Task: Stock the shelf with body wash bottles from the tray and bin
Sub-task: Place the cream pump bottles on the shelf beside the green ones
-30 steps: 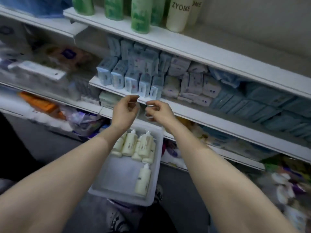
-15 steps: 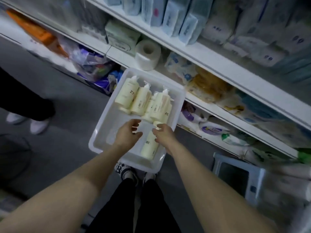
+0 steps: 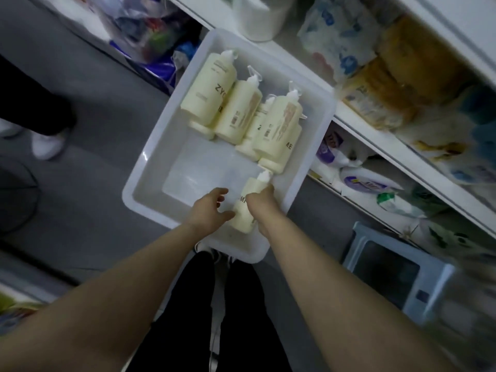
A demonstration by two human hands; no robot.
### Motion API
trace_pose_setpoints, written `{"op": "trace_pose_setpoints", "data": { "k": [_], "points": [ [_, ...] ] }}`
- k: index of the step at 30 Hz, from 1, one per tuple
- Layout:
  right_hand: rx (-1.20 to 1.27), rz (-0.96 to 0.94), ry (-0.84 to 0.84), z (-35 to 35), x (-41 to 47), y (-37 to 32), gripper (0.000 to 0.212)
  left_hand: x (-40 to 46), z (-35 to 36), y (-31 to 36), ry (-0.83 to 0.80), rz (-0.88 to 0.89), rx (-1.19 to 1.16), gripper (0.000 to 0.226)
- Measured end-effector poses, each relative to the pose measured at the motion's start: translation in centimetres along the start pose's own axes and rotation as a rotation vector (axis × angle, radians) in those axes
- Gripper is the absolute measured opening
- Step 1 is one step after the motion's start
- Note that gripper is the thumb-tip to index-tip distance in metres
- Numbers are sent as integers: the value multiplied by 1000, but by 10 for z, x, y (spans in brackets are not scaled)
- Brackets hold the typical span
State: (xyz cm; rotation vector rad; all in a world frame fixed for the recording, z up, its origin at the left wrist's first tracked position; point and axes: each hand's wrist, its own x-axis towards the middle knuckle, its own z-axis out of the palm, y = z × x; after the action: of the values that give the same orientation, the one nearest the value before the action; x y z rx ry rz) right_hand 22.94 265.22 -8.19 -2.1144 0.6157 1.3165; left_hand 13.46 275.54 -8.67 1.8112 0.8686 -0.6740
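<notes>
Now both hands are down in the white tray (image 3: 150, 181), lower centre: right hand (image 3: 261, 204) curled round the lone cream body wash bottle (image 3: 245, 210), left hand (image 3: 210, 210) spread, fingertips touching it. Pickup begun.

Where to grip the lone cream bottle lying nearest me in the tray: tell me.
Grip the lone bottle round its wide body, from above. It lies flat with the pump pointing away, apart from the others. The right hand already curls over it; the left hand is beside it.

White tray (image 3: 150, 167) over grey floor (image 3: 88, 162), cream bottles (image 3: 243, 114) lying inside, white shelf (image 3: 357, 124) beside the tray, packaged goods (image 3: 381, 84) on it
</notes>
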Motion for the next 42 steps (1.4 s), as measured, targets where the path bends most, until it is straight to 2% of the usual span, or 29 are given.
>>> {"op": "trace_pose_setpoints", "data": {
  "k": [2,6,10,20,24,28,32,36,38,42],
  "points": [
    [34,-1,-11,2,0,-1,81,6,3,-2,-14,-10,-6,68],
    [136,-16,-93,6,8,1,56,15,6,-5,-43,-31,19,72],
    [226,-39,-196,18,14,3,44,22,3,-9,-21,-65,18,60],
    [336,-24,-325,32,26,1,43,36,-1,-14,25,-141,-97,76],
    [372,-27,-356,25,17,0,43,25,-10,-8,28,-114,-126,87],
    [363,-67,-343,7,-4,-7,60,2,-28,9,-97,-62,-188,79],
    [318,-133,-341,-15,-40,-19,64,-32,-57,26,-177,-43,-313,74],
    [377,-245,-291,-29,-80,-35,75,-71,-82,55,-223,13,-358,82],
    [415,-288,-328,-35,-107,-47,70,-93,-96,74,-236,75,-364,77],
    [516,-366,-405,-51,-152,-72,48,-126,-126,101,-262,119,-470,67]
  ]
}}
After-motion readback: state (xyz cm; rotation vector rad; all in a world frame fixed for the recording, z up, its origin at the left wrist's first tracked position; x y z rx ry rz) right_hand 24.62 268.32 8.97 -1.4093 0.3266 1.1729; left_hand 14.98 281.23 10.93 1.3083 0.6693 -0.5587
